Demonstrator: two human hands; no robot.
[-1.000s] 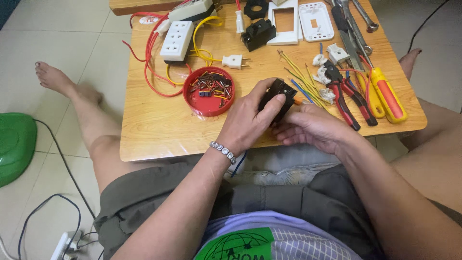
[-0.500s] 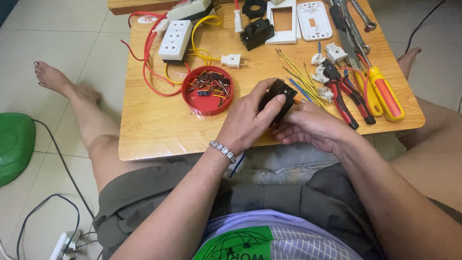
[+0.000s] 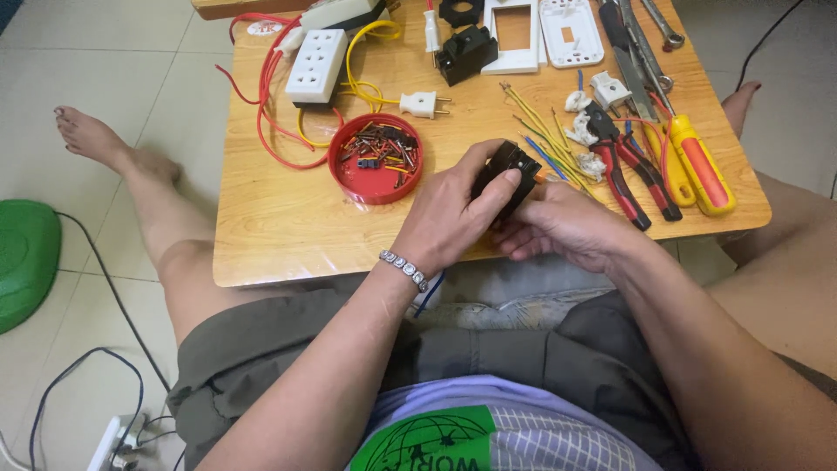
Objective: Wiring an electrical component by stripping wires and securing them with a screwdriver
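Observation:
A small black electrical part point(image 3: 508, 166) is gripped between both my hands above the near edge of the low wooden table point(image 3: 279, 227). My left hand point(image 3: 453, 214), with a bead bracelet on the wrist, wraps it from the left, thumb on top. From the right, my right hand point(image 3: 567, 228) holds it with fingers curled beneath. Just left of my hands sits a red round lid point(image 3: 375, 159) full of small wire bits and screws.
Right of my hands lie red-handled pliers point(image 3: 623, 166), a red and yellow screwdriver point(image 3: 697, 164) and loose yellow and green wires point(image 3: 540, 131). Farther back are a white power strip point(image 3: 316, 65), a white plug point(image 3: 425, 105), a black block point(image 3: 466, 52) and white switch plates point(image 3: 571, 30). A green object point(image 3: 26, 262) lies on the floor at left.
My hands have stayed on the black part with only slight finger shifts. Nothing on the table moved.

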